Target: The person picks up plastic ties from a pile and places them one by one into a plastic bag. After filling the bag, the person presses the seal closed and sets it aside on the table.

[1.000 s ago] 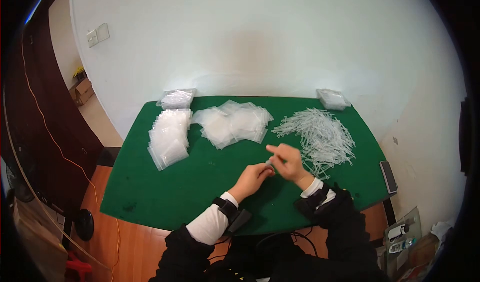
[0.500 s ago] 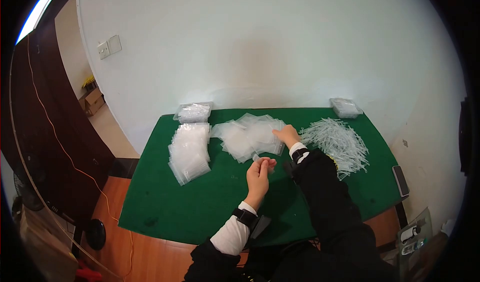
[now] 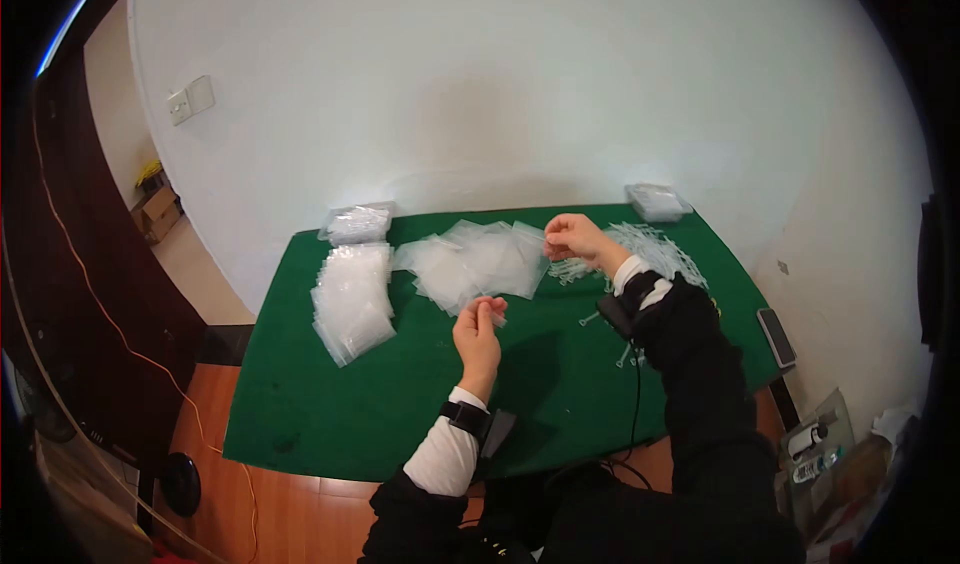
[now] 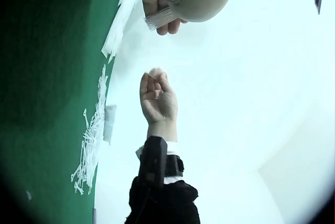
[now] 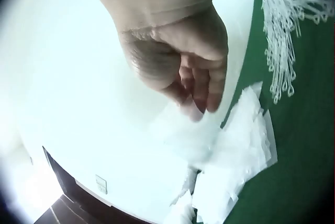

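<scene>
My left hand (image 3: 478, 339) is raised over the middle of the green table, fingers curled round a small bundle of thin clear plastic sticks (image 4: 159, 19). Farther back and to the right, my right hand (image 3: 580, 242) pinches a thin clear plastic bag (image 5: 180, 132) between thumb and fingertips. The bag is faint against the white wall. Between and beyond the hands lies a spread pile of flat clear bags (image 3: 465, 259). Partly behind the right forearm is a heap of clear plastic sticks with looped ends (image 3: 655, 249).
An overlapping row of clear bags (image 3: 352, 304) lies at the left. Packed bags stand at the back left (image 3: 360, 222) and back right (image 3: 658, 202). A few loose sticks lie near the right wrist. A phone (image 3: 775, 337) rests at the table's right edge, with the wall behind.
The hands were together a second ago. The right hand then reached to the bag pile and has now lifted off with a bag. The left hand keeps its bundle, and the head view has shifted.
</scene>
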Available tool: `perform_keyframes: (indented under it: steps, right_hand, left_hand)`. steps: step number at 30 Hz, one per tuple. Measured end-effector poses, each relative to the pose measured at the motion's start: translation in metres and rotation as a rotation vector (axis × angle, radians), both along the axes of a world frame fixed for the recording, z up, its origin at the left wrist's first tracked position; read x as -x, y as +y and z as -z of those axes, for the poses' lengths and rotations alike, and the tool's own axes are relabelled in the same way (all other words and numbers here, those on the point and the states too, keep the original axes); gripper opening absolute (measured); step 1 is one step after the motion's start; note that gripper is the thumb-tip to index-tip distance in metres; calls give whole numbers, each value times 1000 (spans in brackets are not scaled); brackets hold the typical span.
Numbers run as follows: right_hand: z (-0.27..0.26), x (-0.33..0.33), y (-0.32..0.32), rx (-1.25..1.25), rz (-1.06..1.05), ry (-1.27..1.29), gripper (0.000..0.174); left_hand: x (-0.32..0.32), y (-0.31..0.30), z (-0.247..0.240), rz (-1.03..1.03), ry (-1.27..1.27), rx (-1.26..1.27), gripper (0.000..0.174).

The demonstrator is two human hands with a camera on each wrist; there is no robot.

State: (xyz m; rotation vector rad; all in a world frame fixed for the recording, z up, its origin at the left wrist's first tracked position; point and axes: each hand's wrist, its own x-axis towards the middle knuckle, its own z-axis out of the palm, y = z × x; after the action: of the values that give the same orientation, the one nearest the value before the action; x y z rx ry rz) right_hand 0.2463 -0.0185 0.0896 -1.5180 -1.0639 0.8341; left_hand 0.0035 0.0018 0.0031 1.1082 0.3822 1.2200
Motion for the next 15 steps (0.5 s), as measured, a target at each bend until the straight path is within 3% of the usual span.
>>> perform_keyframes:
  steps: [2, 3, 5, 6, 10, 11, 14, 15]
  right_hand:
    - [-30, 10, -21, 194, -231, -9, 19]
    - [-38, 13, -26, 206, -220, 2, 19]
    - [-48, 21, -29, 393, -524, -235, 19]
    - [-44, 25, -29, 484, -681, -348, 19]
    - [0, 43, -9, 561, -876, -580, 18]
    - [8, 47, -7, 564, -879, -572, 18]
    - [33, 63, -9, 211, -598, -952, 23]
    - [35, 64, -11, 210, -597, -954, 23]
  left_hand:
    - [-1, 1, 2, 7, 18, -4, 19]
    - [0, 1, 2, 19, 27, 9, 19]
    - [-1, 2, 2, 71, 44, 21, 20]
    - [-1, 2, 4, 97, 55, 29, 21]
    - [-2, -1, 5, 152, 133, 1, 23]
    - [-2, -1, 6, 152, 138, 9, 23]
    - [-2, -1, 5, 151, 158, -14, 23]
    - [-2, -1, 5, 151, 157, -15, 23]
